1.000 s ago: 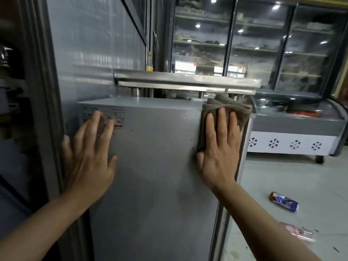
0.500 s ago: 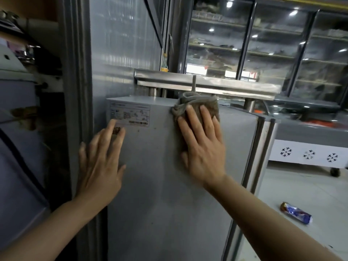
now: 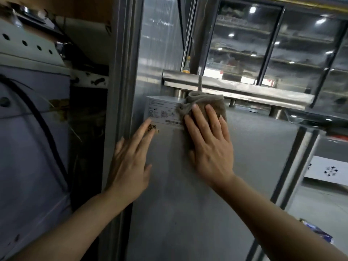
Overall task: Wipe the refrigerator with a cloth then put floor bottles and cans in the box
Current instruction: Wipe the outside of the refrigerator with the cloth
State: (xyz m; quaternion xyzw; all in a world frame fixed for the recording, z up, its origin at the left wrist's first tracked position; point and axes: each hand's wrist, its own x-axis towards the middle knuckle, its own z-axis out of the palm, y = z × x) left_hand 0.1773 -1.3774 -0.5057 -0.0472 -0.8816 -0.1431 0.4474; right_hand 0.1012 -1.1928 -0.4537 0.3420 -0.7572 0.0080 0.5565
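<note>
head | right hand flat, pressing cloth on refrigerator side, slid left to the label | left hand flat, bracing | wiping ongoing (floor can untouched)

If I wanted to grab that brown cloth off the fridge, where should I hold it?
Probably at the bunched top of the cloth, coming from above. That part is rumpled into thick folds by the fridge's top edge, so fingers could pinch it. Lower down, the right hand presses it flat against the fridge side, leaving little to grip.
</note>
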